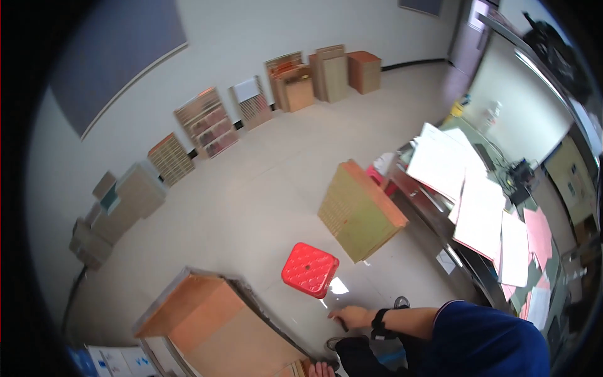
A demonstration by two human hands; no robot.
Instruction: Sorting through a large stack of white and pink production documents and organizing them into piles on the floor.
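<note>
Just below the red stool [310, 270], my right hand [352, 316] hovers over the floor with its fingers curled. A small dark thing shows under the fingers, too little of it visible to name. A black watch is on that wrist. At the lower edge my left hand [321, 369] is partly cut off, its fingers laid out beside the edges of several thin brown boards [294, 369]. These boards are at the near right corner of a large brown cardboard box [217, 320], which lies to the left of my hands.
A thick cardboard slab [358, 213] stands on the floor between stool and desk. Papers [480, 217] cover the green-topped desk [471, 129] at right. Along the far wall lean cardboard packs [210, 122] and boxes [364, 72]. My shoes [401, 303] are near the desk.
</note>
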